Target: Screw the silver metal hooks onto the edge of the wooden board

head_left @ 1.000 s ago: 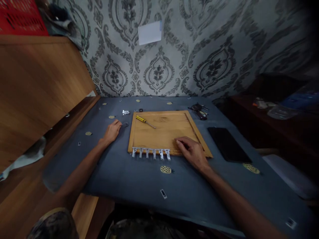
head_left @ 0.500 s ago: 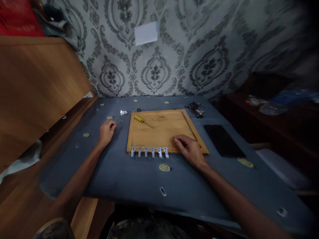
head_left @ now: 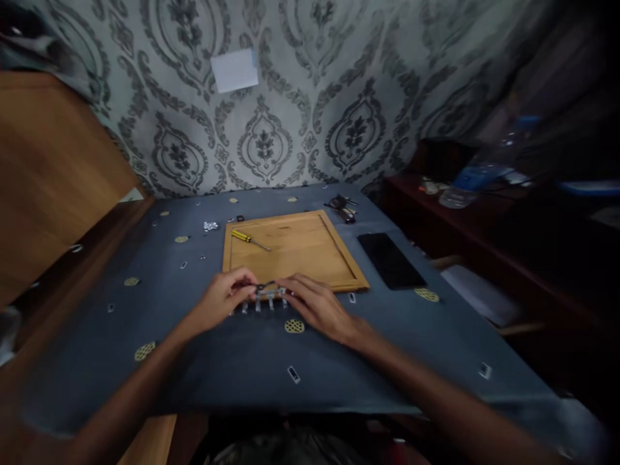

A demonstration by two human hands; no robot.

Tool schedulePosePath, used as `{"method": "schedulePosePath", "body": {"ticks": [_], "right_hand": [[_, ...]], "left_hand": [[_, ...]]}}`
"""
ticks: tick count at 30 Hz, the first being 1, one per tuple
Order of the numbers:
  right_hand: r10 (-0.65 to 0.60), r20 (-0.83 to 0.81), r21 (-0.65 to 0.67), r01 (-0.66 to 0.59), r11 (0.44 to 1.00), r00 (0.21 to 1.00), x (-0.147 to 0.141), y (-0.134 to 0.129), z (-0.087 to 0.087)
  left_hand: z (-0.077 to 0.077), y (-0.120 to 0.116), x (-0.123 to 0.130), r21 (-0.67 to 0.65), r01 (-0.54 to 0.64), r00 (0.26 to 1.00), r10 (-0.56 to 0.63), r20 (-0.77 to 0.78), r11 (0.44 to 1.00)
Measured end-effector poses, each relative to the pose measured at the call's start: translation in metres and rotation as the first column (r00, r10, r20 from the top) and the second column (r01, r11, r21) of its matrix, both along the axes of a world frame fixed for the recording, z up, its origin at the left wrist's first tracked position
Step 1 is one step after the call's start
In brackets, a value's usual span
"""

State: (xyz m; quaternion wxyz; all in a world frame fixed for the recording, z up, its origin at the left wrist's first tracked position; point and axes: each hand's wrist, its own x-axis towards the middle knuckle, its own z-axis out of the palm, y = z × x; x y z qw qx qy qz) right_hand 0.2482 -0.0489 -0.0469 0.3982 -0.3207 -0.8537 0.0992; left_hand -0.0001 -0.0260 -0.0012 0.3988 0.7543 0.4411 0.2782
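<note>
A wooden framed board (head_left: 290, 248) lies on the blue cloth, with a row of small silver clips (head_left: 258, 302) along its near edge. Over the left part of this edge, my left hand (head_left: 225, 297) is closed, thumb and fingers pinching a small dark piece too little to make out. My right hand (head_left: 320, 307) comes in from the other side, fingertips together at the same piece, just above the clips. The hands nearly meet and cover some of the clips. A yellow-handled screwdriver (head_left: 249, 239) rests on the board.
Silver bits (head_left: 210, 226) lie left of the board. Behind its right corner are keys with a dark fob (head_left: 343, 210). A black flat device (head_left: 391, 260) lies to the right. A plastic bottle (head_left: 477, 174) stands on the dark red furniture. A wooden panel (head_left: 53, 174) rises at the left.
Both hands have come together at the clips, the left moving right and the right moving left. The view has turned to the right.
</note>
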Motion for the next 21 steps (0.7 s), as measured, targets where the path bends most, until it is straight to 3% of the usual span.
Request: {"method": "schedulePosePath", "body": {"ticks": [5,8,10,12,15,18,21], "right_hand": [[0.071,-0.07,-0.012,-0.072,0.997,0.995,0.006,-0.002,-0.001],[0.09,-0.1,-0.024,-0.093,0.995,0.991,0.007,-0.002,-0.001],[0.053,-0.157,-0.06,-0.063,0.996,0.986,0.008,0.002,-0.003],[-0.023,-0.211,-0.151,-0.009,0.988,0.977,0.01,0.007,-0.006],[-0.148,-0.26,-0.315,0.061,0.947,0.954,0.014,0.014,-0.009],[-0.211,-0.286,-0.401,0.083,0.912,0.935,0.019,0.018,-0.011],[-0.239,-0.287,-0.414,0.105,0.904,0.928,0.021,0.021,-0.012]], "left_hand": [[-0.002,-0.005,0.007,-0.081,0.085,0.996,-0.087,-0.016,0.993],[-0.007,0.012,0.0,-0.09,0.097,0.991,-0.104,-0.081,0.991],[-0.007,0.042,-0.012,-0.041,0.019,0.988,-0.025,-0.154,0.999],[-0.004,0.082,-0.031,0.064,-0.132,0.965,0.143,-0.22,0.989],[0.0,0.142,-0.062,0.258,-0.314,0.872,0.384,-0.302,0.914],[-0.006,0.179,-0.082,0.392,-0.331,0.795,0.478,-0.373,0.858],[-0.017,0.196,-0.089,0.462,-0.281,0.745,0.494,-0.448,0.841]]}}
